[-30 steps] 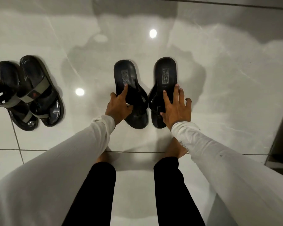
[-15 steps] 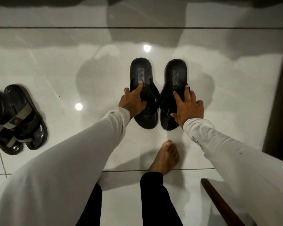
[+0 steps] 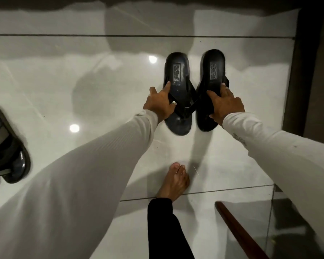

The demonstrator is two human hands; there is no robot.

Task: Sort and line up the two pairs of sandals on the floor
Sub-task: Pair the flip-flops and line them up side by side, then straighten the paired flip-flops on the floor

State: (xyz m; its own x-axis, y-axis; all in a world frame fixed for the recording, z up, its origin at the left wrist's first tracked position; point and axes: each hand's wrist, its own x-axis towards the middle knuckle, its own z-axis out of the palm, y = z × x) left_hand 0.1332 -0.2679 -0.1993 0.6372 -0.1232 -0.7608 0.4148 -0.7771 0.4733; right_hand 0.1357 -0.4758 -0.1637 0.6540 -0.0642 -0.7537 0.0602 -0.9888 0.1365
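Head view: two black thong sandals lie side by side, just apart, on the pale tiled floor (image 3: 82, 109) in the upper right of the frame. Left hand (image 3: 160, 104) grips the left sandal (image 3: 178, 94) at its strap; right hand (image 3: 225, 105) grips the right sandal (image 3: 210, 86). A strapped sandal pair (image 3: 9, 152) sits at the left edge, well apart. One bare foot (image 3: 176, 181) stands at lower centre.
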